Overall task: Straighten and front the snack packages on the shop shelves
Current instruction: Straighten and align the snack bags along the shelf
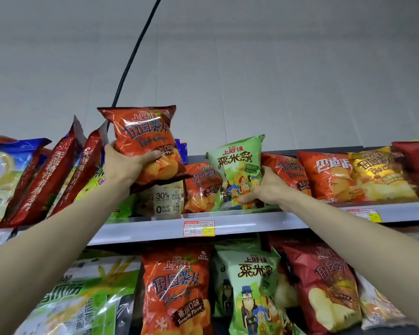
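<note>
The left hand (124, 165) grips an orange tomato-flavour chip bag (144, 139) raised above the top shelf (155, 229); the right hand (266, 187) holds an upright green corn-stick bag (237, 165) standing on it.

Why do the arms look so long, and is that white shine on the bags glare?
Head view: the wide-angle lens likely stretches the forearms toward the corners and slants the shelf edge; white streaks on the orange chip bag in the left hand are glare off glossy film; the green bag in the right hand reads sharp.
</note>
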The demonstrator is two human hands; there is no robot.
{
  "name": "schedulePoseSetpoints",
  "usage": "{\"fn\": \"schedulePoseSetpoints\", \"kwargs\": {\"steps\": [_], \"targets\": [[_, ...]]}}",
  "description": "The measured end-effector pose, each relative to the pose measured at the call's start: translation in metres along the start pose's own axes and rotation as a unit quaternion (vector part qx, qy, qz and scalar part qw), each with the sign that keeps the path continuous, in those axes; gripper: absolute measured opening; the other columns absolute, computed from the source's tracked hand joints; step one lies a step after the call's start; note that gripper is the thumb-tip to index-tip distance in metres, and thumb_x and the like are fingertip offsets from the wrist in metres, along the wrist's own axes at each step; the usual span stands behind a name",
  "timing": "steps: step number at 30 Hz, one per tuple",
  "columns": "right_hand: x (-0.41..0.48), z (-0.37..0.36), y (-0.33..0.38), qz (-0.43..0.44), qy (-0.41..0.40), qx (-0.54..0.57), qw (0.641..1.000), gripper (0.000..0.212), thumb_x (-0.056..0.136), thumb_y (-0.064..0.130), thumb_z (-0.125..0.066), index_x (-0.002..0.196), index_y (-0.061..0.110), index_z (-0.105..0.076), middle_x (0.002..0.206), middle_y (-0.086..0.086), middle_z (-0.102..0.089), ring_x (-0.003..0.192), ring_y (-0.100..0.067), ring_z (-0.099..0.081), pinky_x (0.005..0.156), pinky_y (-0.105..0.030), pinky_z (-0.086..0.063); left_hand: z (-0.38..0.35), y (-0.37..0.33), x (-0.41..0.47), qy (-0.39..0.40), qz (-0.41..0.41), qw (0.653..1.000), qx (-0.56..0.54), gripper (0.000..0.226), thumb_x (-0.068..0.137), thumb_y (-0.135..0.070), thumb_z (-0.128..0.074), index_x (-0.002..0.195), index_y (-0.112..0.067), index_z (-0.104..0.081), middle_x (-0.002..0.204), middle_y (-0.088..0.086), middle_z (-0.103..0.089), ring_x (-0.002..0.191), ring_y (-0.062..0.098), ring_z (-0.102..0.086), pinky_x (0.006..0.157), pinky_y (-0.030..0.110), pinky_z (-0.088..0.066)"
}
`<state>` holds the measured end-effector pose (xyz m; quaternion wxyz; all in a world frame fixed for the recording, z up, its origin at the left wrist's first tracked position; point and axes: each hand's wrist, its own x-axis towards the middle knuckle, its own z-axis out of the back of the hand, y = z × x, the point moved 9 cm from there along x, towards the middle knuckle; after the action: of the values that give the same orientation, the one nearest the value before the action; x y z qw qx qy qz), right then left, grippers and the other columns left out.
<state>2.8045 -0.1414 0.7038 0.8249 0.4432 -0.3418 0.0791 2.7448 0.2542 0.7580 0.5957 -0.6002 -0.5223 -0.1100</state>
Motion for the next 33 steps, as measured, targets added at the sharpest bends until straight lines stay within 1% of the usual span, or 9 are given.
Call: {"fn": "schedulePoseSetpoints", "kwargs": {"steps": [4,7,11,16,23,25,28,32,33], "targets": [[0.000,-0.002,0.001,-0.007,-0.018,0.017,1.000,0.118,0.042,0.038,-0.107,0.140,0.018,-0.043,0.123,0.002,-0.067,0.118,-0.024,-0.064,0.108,-0.048,-0.050,0.024,-0.011,0.006,-0.020,-0.025,0.999,-0.012,0.123,0.051,-0.045,-0.104,0.152,-0.019,-0.040,0.139,0.001,-0.060,0.125,0.022,-0.061,0.110,0.040,-0.049],[0.004,-0.024,0.016,0.007,0.024,0.030,0.999,0.115,0.025,0.053,-0.105,0.123,0.021,-0.054,0.114,0.005,-0.072,0.109,-0.021,-0.069,0.101,-0.044,-0.055,0.038,-0.023,0.004,-0.014,-0.027,0.998,-0.052,0.117,0.054,-0.039,-0.104,0.151,-0.017,-0.042,0.132,-0.002,-0.062,0.116,0.018,-0.065,0.101,0.035,-0.054],[-0.008,-0.065,0.056,0.052,0.084,0.028,0.995,0.057,0.063,0.028,-0.101,0.098,0.027,-0.057,0.101,0.009,-0.070,0.099,-0.014,-0.066,0.097,-0.037,-0.052,0.057,-0.045,0.008,-0.002,-0.034,0.992,-0.119,0.114,0.042,-0.045,-0.106,0.140,-0.019,-0.054,0.121,-0.005,-0.073,0.101,0.016,-0.077,0.091,0.045,-0.063],[-0.007,-0.130,0.094,0.065,0.152,0.039,0.985,0.068,0.059,0.032,-0.102,0.114,0.020,-0.065,0.110,0.005,-0.074,0.107,-0.017,-0.068,0.099,-0.039,-0.054,0.075,-0.059,0.005,0.011,-0.046,0.995,-0.091,0.125,0.041,-0.045,-0.104,0.148,-0.019,-0.045,0.124,-0.005,-0.070,0.102,0.017,-0.075,0.091,0.046,-0.063],[0.015,-0.194,0.098,0.085,0.213,-0.051,0.972,0.125,0.018,0.081,-0.088,0.127,0.025,-0.063,0.121,0.004,-0.070,0.112,-0.021,-0.065,0.102,-0.043,-0.053,0.081,-0.055,-0.006,0.037,-0.044,0.996,-0.068,0.127,0.037,-0.050,-0.105,0.145,-0.022,-0.047,0.123,-0.006,-0.071,0.102,0.018,-0.076,0.090,0.047,-0.064],[-0.006,-0.185,0.105,0.099,0.221,-0.052,0.969,0.113,0.034,0.079,-0.091,0.130,0.027,-0.061,0.126,0.007,-0.069,0.114,-0.017,-0.064,0.104,-0.039,-0.051,0.069,-0.055,-0.010,0.054,-0.046,0.995,-0.075,0.121,0.040,-0.047,-0.107,0.143,-0.022,-0.049,0.121,-0.006,-0.073,0.100,0.019,-0.078,0.087,0.050,-0.064],[-0.040,-0.162,0.112,0.108,0.246,-0.053,0.962,0.066,0.080,0.055,-0.085,0.132,0.029,-0.052,0.132,0.011,-0.061,0.115,-0.011,-0.055,0.096,-0.025,-0.043,0.041,-0.057,-0.019,0.080,-0.054,0.991,-0.087,0.112,0.046,-0.043,-0.106,0.142,-0.021,-0.053,0.120,-0.006,-0.075,0.098,0.017,-0.078,0.087,0.047,-0.065],[-0.033,-0.114,0.089,0.094,0.173,-0.108,0.974,0.087,0.084,0.065,-0.075,0.151,0.018,-0.044,0.151,0.001,-0.053,0.133,-0.022,-0.053,0.106,-0.033,-0.045,-0.008,-0.059,-0.034,0.121,-0.067,0.985,-0.101,0.116,0.043,-0.046,-0.105,0.142,-0.020,-0.052,0.121,-0.006,-0.074,0.100,0.012,-0.077,0.091,0.041,-0.064],[-0.029,-0.100,0.079,0.085,0.144,-0.112,0.980,0.075,0.087,0.059,-0.074,0.145,0.016,-0.054,0.142,-0.004,-0.061,0.124,-0.024,-0.060,0.105,-0.037,-0.049,-0.022,-0.057,-0.037,0.131,-0.065,0.984,-0.103,0.119,0.042,-0.049,-0.105,0.143,-0.020,-0.050,0.123,-0.006,-0.073,0.103,0.013,-0.076,0.092,0.041,-0.063]]}}
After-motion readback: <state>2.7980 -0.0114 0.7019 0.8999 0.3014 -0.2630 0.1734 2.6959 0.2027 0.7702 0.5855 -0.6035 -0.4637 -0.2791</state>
